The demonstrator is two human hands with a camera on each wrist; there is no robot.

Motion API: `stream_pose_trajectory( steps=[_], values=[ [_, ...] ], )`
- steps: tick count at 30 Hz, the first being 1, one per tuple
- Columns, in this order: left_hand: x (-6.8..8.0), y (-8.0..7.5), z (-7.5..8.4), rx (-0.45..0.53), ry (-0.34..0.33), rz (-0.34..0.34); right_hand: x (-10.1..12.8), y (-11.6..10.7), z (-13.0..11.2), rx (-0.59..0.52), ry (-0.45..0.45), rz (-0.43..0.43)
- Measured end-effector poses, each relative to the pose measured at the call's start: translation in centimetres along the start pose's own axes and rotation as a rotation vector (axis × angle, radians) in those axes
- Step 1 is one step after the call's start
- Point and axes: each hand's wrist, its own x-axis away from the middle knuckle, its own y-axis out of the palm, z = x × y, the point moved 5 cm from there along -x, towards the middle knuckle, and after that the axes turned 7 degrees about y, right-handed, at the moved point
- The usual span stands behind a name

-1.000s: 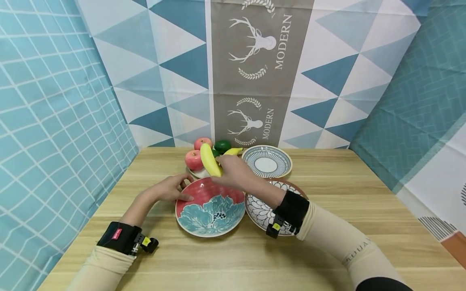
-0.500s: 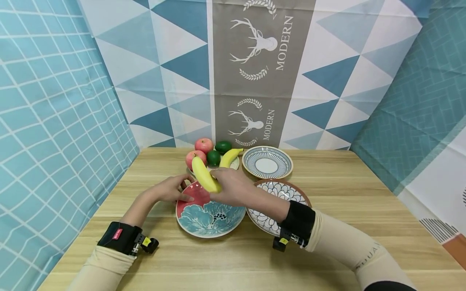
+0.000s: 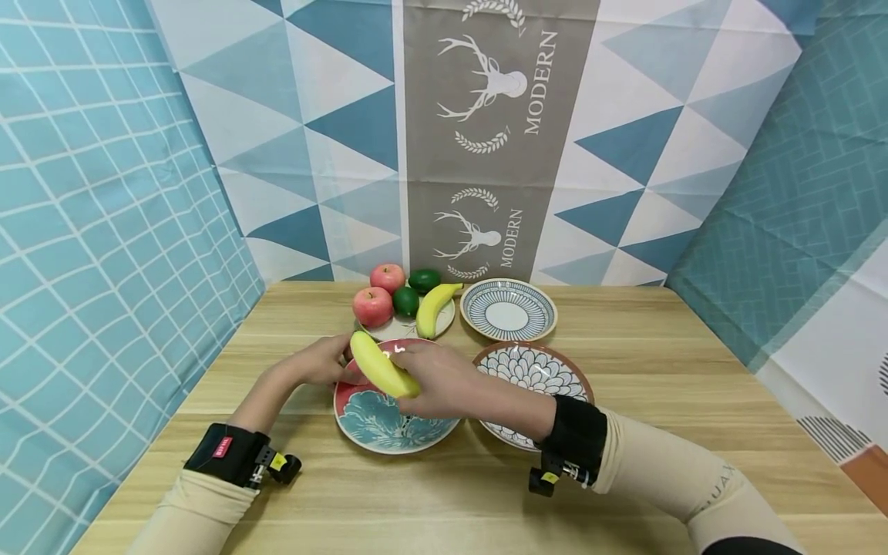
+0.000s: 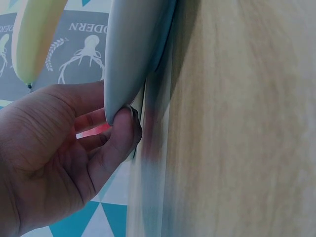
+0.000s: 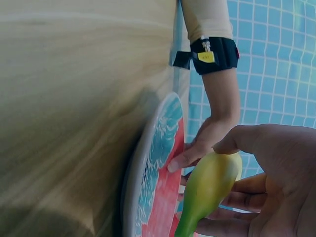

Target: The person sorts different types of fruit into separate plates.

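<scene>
In the head view my right hand (image 3: pixel 444 379) grips a yellow banana (image 3: pixel 378 365) above a red plate with a teal flower (image 3: pixel 388 428). The right wrist view has thumb and fingers round this banana (image 5: pixel 211 182), whose lower end is greenish. My left hand (image 3: pixel 321 362) holds the left rim of the flowered plate. Seen from the left wrist, the rim of that plate (image 4: pixel 131 54) sits between the thumb and fingers of the left hand (image 4: pixel 59 148). The banana hangs apart from the plate; part of the plate is hidden behind it and the right hand.
Behind the flowered plate, a small plate (image 3: pixel 388 331) carries two apples (image 3: pixel 373 307), two green fruits (image 3: pixel 405 301) and another banana (image 3: pixel 433 308). A blue-striped plate (image 3: pixel 509 311) stands at the back. A brown-rimmed petal-patterned plate (image 3: pixel 537 370) lies partly under my right forearm.
My right hand has brought the banana down and toward me, from over the fruit plate to over the flowered plate. The left hand has stayed on the rim.
</scene>
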Motion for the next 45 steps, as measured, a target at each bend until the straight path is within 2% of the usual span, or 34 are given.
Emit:
stream_pose_trajectory(
  steps=[4,7,12,22,31,36,45],
  values=[
    [-0.1,0.0,0.0,-0.043,0.049,0.0,0.3,0.4,-0.6,0.008,-0.027,-0.025],
    [-0.2,0.1,-0.2,-0.033,0.052,-0.011,0.6,1.0,-0.9,0.01,-0.029,-0.053],
    [-0.1,0.2,-0.1,0.001,0.019,-0.025,1.0,1.6,-1.2,0.006,-0.046,-0.089],
    [0.0,0.1,0.1,0.02,0.002,-0.033,1.3,2.6,-1.3,0.03,-0.049,-0.132],
    [0.0,0.2,0.2,0.024,0.004,-0.028,1.4,3.4,-1.2,0.063,-0.082,-0.153],
    [0.1,0.1,0.2,0.038,-0.02,-0.03,1.3,3.4,-1.4,0.08,-0.105,-0.157],
    [0.0,0.1,0.3,0.017,-0.033,-0.023,1.2,3.7,-1.2,0.081,-0.077,-0.187]
  ],
)
